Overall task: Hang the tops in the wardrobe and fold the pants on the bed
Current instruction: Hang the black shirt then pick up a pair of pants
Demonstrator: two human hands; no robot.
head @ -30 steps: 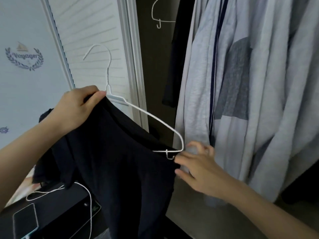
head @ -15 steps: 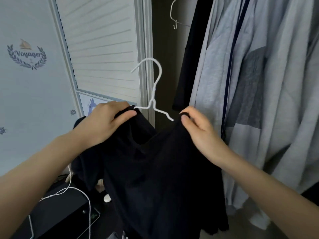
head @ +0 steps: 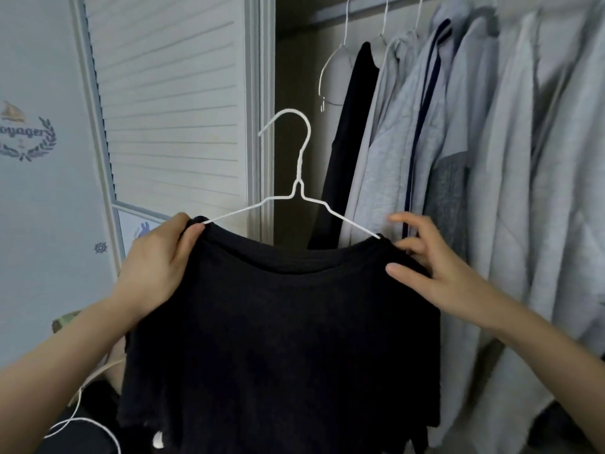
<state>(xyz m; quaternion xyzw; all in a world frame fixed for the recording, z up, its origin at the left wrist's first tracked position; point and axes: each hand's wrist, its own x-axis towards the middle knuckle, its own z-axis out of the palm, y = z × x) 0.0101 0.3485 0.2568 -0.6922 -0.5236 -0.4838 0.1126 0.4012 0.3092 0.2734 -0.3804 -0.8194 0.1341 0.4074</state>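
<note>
A black top (head: 281, 339) hangs on a white wire hanger (head: 299, 178), held up in front of the open wardrobe. My left hand (head: 157, 267) grips the top's left shoulder together with the hanger's arm. My right hand (head: 425, 267) pinches the right shoulder of the top, thumb in front and fingers behind, with the index finger raised. The hanger's hook points up and left, free of the rail. The pants and the bed are out of view.
The wardrobe rail (head: 376, 11) carries an empty white hanger (head: 330, 73), a black garment (head: 347, 152) and several grey tops (head: 491, 158). A slatted white door (head: 170, 99) stands to the left. A white cable (head: 82, 417) lies at the lower left.
The hanger went from tilted to level inside the top. My right hand moved from the hanger's end up to the right shoulder. The top now sits spread and higher.
</note>
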